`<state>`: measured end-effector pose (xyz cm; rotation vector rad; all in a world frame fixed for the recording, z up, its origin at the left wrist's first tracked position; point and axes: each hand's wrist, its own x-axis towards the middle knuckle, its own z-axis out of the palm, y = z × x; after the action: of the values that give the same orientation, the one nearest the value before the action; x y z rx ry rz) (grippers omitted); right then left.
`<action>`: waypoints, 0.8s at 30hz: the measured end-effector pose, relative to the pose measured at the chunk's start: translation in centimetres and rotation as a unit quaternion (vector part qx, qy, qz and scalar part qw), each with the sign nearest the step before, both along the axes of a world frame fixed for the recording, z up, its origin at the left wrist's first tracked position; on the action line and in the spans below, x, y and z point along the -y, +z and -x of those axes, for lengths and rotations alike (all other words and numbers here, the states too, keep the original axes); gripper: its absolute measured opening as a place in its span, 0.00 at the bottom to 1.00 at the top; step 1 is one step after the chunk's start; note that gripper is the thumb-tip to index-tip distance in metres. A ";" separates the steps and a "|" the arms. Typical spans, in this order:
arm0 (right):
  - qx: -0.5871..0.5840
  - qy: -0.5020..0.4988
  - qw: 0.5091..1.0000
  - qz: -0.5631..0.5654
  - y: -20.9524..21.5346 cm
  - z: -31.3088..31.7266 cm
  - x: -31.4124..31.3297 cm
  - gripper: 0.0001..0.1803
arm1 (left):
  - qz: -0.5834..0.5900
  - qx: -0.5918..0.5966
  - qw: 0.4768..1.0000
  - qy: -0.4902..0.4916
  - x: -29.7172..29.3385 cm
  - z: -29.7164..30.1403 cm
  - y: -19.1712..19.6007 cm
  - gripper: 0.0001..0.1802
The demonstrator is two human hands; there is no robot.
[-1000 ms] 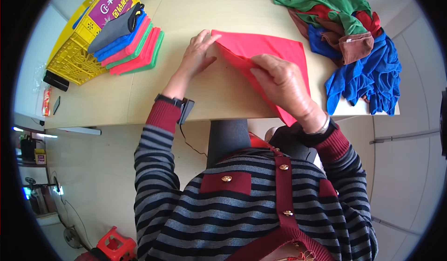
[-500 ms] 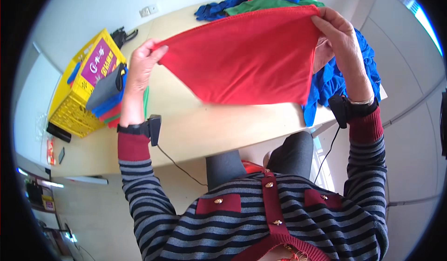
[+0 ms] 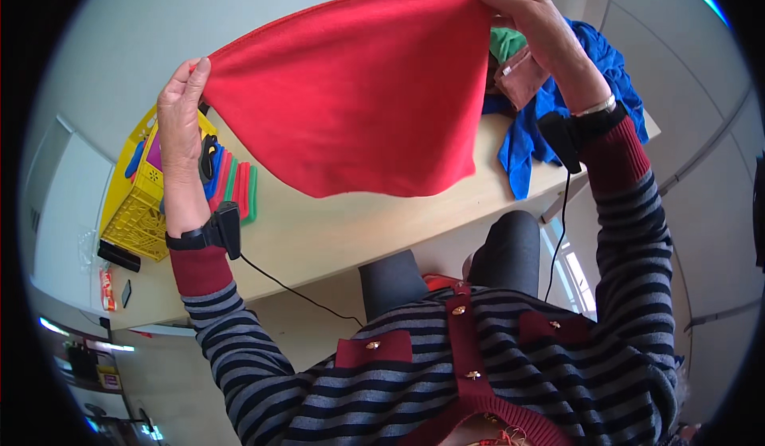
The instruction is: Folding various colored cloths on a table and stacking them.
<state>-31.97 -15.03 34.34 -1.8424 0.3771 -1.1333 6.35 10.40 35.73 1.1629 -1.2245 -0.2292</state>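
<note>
Hanging cloth point(image 3: 358, 95): long edge leads away from crate point(image 3: 137, 217)
Left hand point(image 3: 180, 118): pinching crate-side corner
Right hand point(image 3: 540, 29): pinching far corner

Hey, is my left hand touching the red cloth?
Touching. The head view shows your left hand pinching the red cloth at its left corner.

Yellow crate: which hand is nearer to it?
Left. The left hand overlaps the crate in view; the right hand is well to the crate's right, at the opposite corner of the red cloth.
</note>
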 end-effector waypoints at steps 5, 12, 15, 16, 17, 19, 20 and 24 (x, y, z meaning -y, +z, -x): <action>-0.014 -0.003 1.000 -0.008 1.0 0.3 -4.0 0.09 | 0.007 0.019 1.000 0.016 -0.9 -0.3 -0.4 0.14; -0.017 0.021 0.999 -0.018 0.6 2.6 -7.4 0.07 | 0.011 -0.017 1.000 0.007 -4.4 -0.9 -2.5 0.13; -0.009 0.055 0.996 -0.069 1.2 2.6 -8.2 0.07 | 0.020 -0.048 0.999 -0.002 -6.5 -0.6 -2.2 0.12; -0.030 0.038 0.996 -0.080 1.6 2.4 -8.4 0.07 | 0.013 -0.053 0.999 -0.005 -6.4 -0.8 -2.4 0.12; -0.049 0.022 0.995 -0.089 2.0 2.1 -8.6 0.07 | 0.004 -0.066 0.998 -0.008 -6.4 -1.2 -2.4 0.12; -0.069 0.007 0.992 -0.103 1.9 0.7 -8.8 0.07 | -0.013 -0.090 0.996 -0.010 -6.4 -1.9 -2.5 0.12; -0.104 -0.009 0.987 -0.119 1.6 -0.5 -8.8 0.06 | -0.018 -0.091 0.996 -0.009 -6.2 -2.5 -3.0 0.12; -0.195 -0.013 0.976 -0.100 -5.0 -4.0 -1.9 0.10 | -0.115 -0.121 0.986 0.019 -0.8 -5.3 -9.8 0.11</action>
<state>-28.00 -13.13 29.34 -1.8774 0.7159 -0.7154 11.67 11.25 25.92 1.3125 -0.9785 -0.4799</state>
